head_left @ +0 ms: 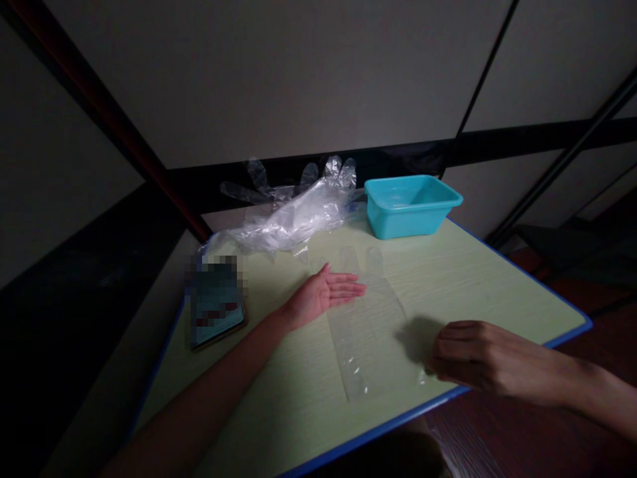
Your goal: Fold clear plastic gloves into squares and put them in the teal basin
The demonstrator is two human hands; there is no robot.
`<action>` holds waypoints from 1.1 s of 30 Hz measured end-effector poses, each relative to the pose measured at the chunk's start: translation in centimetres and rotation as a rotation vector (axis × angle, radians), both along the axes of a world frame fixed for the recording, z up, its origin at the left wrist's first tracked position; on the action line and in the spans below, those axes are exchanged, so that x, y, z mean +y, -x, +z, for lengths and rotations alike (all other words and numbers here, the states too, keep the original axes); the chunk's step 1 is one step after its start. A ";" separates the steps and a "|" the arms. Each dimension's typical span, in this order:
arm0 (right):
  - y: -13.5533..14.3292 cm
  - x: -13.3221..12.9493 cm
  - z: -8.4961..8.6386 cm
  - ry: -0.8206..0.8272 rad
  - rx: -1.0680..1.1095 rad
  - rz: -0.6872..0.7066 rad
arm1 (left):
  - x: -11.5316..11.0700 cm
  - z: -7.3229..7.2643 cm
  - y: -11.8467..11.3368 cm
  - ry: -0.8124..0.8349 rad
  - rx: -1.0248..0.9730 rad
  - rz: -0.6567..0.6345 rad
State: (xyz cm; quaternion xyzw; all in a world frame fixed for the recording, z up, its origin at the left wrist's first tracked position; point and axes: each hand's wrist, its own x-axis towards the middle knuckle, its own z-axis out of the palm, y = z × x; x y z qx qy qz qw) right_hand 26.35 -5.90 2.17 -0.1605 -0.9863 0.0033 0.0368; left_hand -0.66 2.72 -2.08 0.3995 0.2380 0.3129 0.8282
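Observation:
A clear disposable plastic glove (pixel 372 335) lies flat on the table, its fingers pointing towards the wall and its cuff near the front edge. My left hand (pixel 326 297) is open, with straight fingers reaching over the glove's left side below its finger parts. Whether that hand presses on the film or hovers just above it, I cannot tell. Beside the glove's lower right corner, my right hand (pixel 480 355) is closed, fingers curled and pressed together. Its fingertips face the cuff and are partly hidden, so what they pinch, if anything, does not show.
A crumpled pile of clear plastic gloves (pixel 298 216) lies along the back of the table against the wall. To its right stands a turquoise plastic basin (pixel 411 216). A phone (pixel 217 305), partly blurred, rests at the left. Blue edging borders the pale table (pixel 478 285).

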 end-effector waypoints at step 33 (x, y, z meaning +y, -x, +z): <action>1.6 5.4 0.9 0.890 0.512 -0.279 | 0.2 -0.4 -0.2 -0.014 0.014 -0.003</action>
